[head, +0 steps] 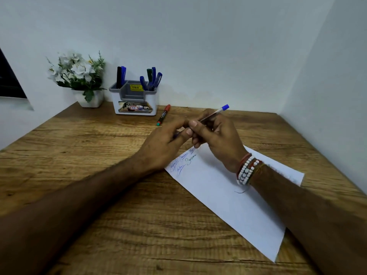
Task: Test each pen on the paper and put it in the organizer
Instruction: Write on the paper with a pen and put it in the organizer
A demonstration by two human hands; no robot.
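Note:
Both hands meet above the far end of the white paper (228, 195), which carries a few scribbled words. My right hand (216, 139) grips a clear pen with a blue end (216, 111), its blue end pointing up and right. My left hand (164, 143) pinches the pen's lower end, where something blue shows between the fingers. The white and grey organizer (135, 100) stands at the back against the wall with several blue and dark pens upright in it. A red-capped marker (163, 115) lies on the desk just right of the organizer.
A white pot of white flowers (79, 78) stands left of the organizer. The wooden desk (99, 175) sits in a corner, with walls behind and to the right. A dark window edge (10, 80) shows at far left.

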